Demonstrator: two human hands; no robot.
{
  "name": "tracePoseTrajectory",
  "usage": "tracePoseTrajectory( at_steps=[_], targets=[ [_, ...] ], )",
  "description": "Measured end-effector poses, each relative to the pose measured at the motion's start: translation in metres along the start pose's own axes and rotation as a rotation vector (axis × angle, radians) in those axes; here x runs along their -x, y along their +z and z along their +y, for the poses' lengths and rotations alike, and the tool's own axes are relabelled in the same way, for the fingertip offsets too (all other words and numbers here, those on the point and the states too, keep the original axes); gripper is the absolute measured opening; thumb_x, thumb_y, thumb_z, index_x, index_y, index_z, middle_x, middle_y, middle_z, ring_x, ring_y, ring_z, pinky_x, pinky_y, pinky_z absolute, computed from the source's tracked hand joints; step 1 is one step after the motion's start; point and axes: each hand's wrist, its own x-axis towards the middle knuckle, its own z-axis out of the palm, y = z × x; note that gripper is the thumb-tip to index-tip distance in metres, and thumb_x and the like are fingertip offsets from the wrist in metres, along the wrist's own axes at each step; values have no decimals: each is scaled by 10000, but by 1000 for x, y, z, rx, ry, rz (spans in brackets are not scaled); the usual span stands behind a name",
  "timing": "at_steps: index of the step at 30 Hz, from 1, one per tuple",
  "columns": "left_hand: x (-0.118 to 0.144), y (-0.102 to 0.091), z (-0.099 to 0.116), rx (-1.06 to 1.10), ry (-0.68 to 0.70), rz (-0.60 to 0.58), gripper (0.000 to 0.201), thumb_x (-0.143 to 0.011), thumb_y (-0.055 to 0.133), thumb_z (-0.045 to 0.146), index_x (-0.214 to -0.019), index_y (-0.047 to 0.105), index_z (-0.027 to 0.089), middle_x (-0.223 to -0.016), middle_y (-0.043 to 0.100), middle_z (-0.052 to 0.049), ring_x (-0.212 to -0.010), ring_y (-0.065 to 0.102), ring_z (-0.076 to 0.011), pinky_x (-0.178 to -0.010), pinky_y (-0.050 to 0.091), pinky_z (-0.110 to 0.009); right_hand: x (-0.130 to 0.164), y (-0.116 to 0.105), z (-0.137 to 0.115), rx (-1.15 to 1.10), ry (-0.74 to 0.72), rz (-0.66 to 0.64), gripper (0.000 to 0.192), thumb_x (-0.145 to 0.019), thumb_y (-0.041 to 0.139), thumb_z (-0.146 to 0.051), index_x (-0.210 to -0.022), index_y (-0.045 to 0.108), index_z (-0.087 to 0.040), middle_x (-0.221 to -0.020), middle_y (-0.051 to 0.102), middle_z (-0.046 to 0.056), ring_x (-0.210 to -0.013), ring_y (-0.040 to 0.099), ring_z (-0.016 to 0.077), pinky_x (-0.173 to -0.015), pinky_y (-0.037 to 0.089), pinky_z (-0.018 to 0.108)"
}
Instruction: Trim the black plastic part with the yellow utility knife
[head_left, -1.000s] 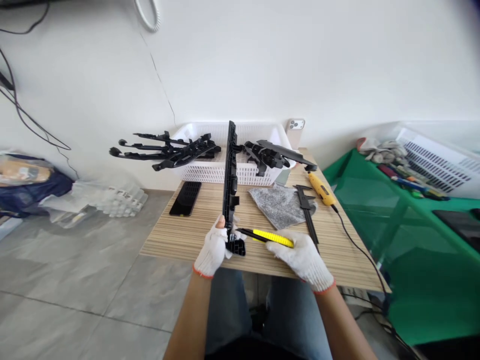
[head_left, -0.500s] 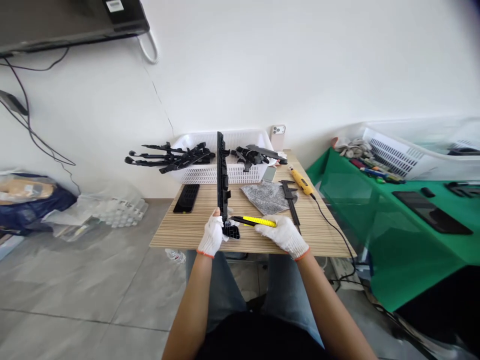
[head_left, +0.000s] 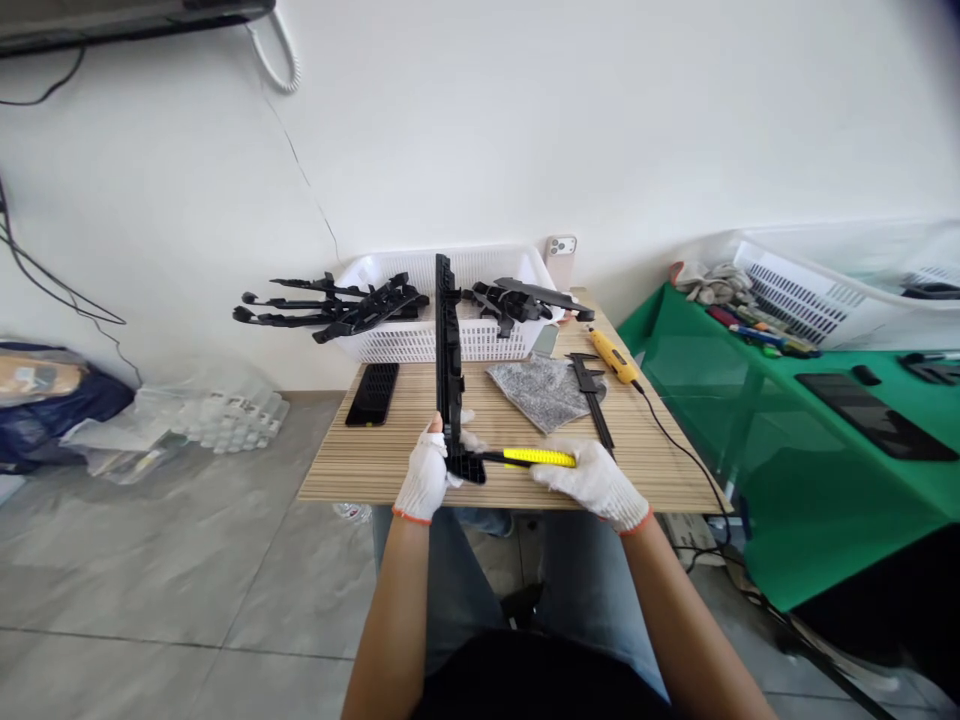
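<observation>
My hands, both in white knit gloves with orange cuffs:

Left hand (head_left: 425, 478): clenched around the lower end of a long black plastic part (head_left: 448, 360), thumb up along its edge. The part stands nearly upright, its foot at the front of the desk (head_left: 375, 455), its top reaching up in front of the basket.

Right hand (head_left: 596, 482): grasping a yellow utility knife (head_left: 536, 458) by the handle. The knife lies almost level, its dark tip pointing left and meeting the black part near its foot, just beside my left hand.

On the desk, wood-striped top:
- White plastic basket (head_left: 420, 345) at the back against the wall, holding more black plastic parts (head_left: 345, 305); several stick out over its left rim, others (head_left: 525, 297) lie across its right side.
- Black phone (head_left: 373, 393), face up, left of the upright part.
- Grey speckled cloth (head_left: 545, 392), right of the part.
- Black caliper (head_left: 592, 400) lying along the cloth's right edge.
- Yellow corded tool (head_left: 615, 358) near the right rear corner, its cable running off the desk edge.
- White phone (head_left: 561, 260) propped against the wall behind the basket.

To the right: green table (head_left: 750, 440) with a second white basket (head_left: 810, 300) and small items I cannot make out.
</observation>
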Motion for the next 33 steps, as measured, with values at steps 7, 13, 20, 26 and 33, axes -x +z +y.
tracePoseTrajectory(
  at_steps=[7, 13, 20, 26, 33],
  targets=[
    [5, -5, 2, 141, -107, -43, 644, -884, 567, 615, -1271, 597, 101, -606, 647, -14, -551, 686, -203, -254, 379, -201, -3, 2, 3, -30, 21, -35, 472, -740, 716, -553, -1001, 770, -164, -889, 735, 78, -794, 669, 217, -713, 522, 283],
    [3, -2, 1, 117, -67, 93, 756, -853, 577, 656, -1330, 556, 69, -584, 618, -6, -585, 699, -227, -217, 360, -198, -3, 0, 10, -42, 67, -91, 505, -720, 726, -590, -994, 781, -170, -850, 737, 84, -705, 666, 203, -641, 531, 275],
    [4, 1, 4, 37, -46, 91, 823, -799, 589, 732, -1274, 608, 60, -596, 615, -9, -550, 670, -202, -214, 348, -193, -2, -2, 1, 14, 56, -45, 458, -719, 726, -568, -959, 794, -184, -842, 744, 84, -718, 675, 211, -659, 545, 279],
    [6, 2, 5, -4, -62, 83, 825, -815, 559, 736, -1289, 603, 62, -614, 631, -3, -409, 556, -133, -216, 340, -192, -1, -1, -5, 26, 83, -111, 411, -710, 723, -515, -936, 796, -180, -802, 740, 69, -680, 668, 193, -627, 524, 262],
    [6, -3, 0, -15, -50, 38, 953, -734, 607, 783, -1367, 568, 72, -623, 643, -6, -409, 557, -133, -236, 364, -195, -2, 1, -2, -1, 42, -54, 409, -733, 722, -513, -951, 797, -175, -811, 737, 81, -669, 662, 193, -613, 531, 266]
  ],
)
